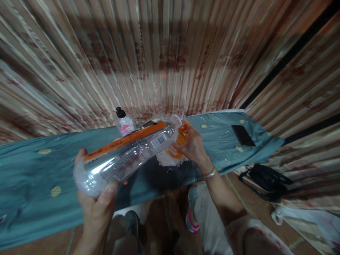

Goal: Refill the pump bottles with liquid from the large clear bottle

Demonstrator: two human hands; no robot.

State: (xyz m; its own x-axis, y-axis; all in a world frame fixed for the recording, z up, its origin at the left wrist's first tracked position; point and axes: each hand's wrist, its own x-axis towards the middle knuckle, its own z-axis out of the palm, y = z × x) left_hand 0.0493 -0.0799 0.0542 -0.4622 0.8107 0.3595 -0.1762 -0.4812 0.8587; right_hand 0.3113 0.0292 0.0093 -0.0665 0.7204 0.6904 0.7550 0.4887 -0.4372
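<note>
The left hand (97,209) grips the base of a large clear plastic bottle (127,157), tipped nearly flat with its mouth meeting a small orange-tinted cup (181,136) that the right hand (192,145) clasps above the counter's (32,177) far edge: a pour seems underway, calling for a slow, steady tilt. The cup's contents are hard to make out. A pump bottle (123,123) stands behind; a phone (243,135) lies toward the right end.
</note>
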